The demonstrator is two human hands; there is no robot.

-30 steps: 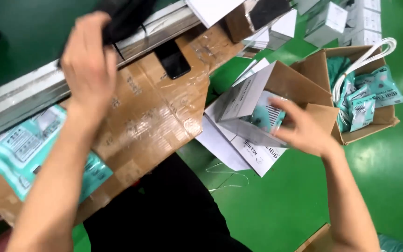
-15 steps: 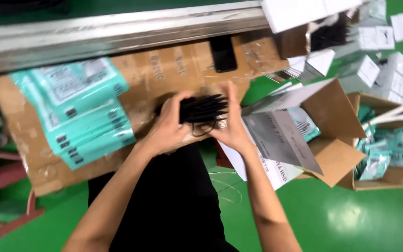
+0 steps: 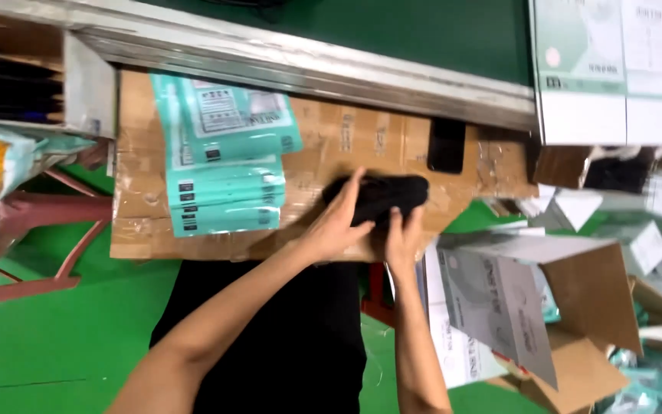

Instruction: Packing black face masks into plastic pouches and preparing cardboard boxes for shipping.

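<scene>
Both my hands hold a black bundle (image 3: 381, 198) of soft stacked pieces against a taped cardboard work board (image 3: 323, 138). My left hand (image 3: 339, 222) wraps its left end, fingers spread over the top. My right hand (image 3: 402, 241) pinches the bundle's lower right edge from below. To the left of the bundle lies a stack of teal flat pouches (image 3: 224, 165) on the same board.
A black phone (image 3: 447, 146) lies on the board near a metal rail (image 3: 308, 65). White and green cartons (image 3: 607, 69) stand at the upper right. An open cardboard box (image 3: 591, 299) with a grey sheet sits at the right. A red frame (image 3: 40, 230) is at the left.
The view has swung right and nearer. My hands have gathered the black bundle tighter; my left hand now lies over its left end and my right grips below it.
</scene>
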